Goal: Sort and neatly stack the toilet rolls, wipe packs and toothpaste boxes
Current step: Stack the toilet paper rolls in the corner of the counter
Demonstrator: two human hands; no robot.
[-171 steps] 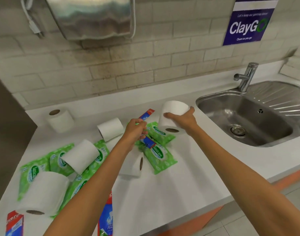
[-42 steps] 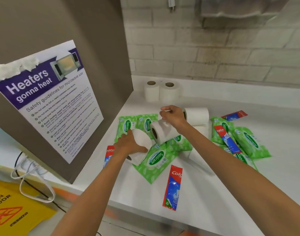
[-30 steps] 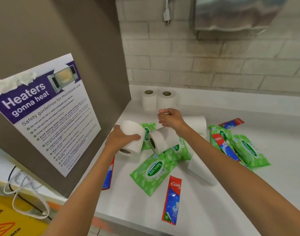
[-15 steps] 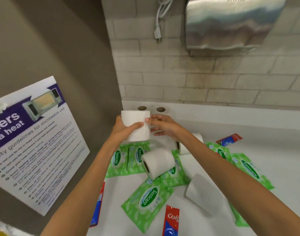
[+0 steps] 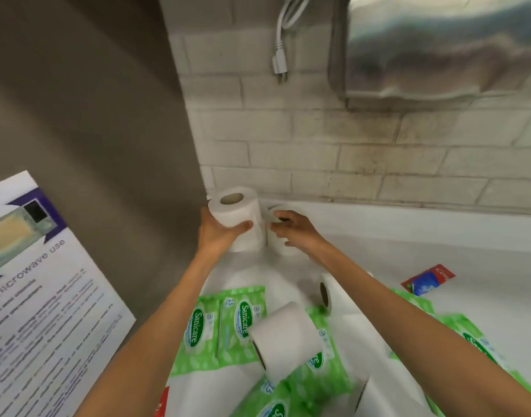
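Observation:
My left hand (image 5: 217, 234) grips an upright white toilet roll (image 5: 235, 207) in the back left corner of the white counter (image 5: 438, 236). It sits on top of another standing roll (image 5: 247, 245). My right hand (image 5: 295, 234) curls round a second standing roll (image 5: 274, 240) right beside it. Nearer me, two loose rolls lie on their sides (image 5: 285, 338) (image 5: 326, 291). Green wipe packs (image 5: 225, 323) lie scattered under them. A red and blue toothpaste box (image 5: 428, 279) lies to the right.
A brown side panel (image 5: 92, 130) with a microwave poster (image 5: 32, 296) walls off the left. A steel hand dryer (image 5: 438, 46) and a dangling plug (image 5: 280, 64) hang on the brick wall. Another roll (image 5: 375, 395) and a toothpaste box end (image 5: 161, 404) sit at the bottom edge.
My left hand lifted a roll from the pile and carried it back to the corner onto a standing roll. My right hand left that roll and moved to the neighbouring standing one.

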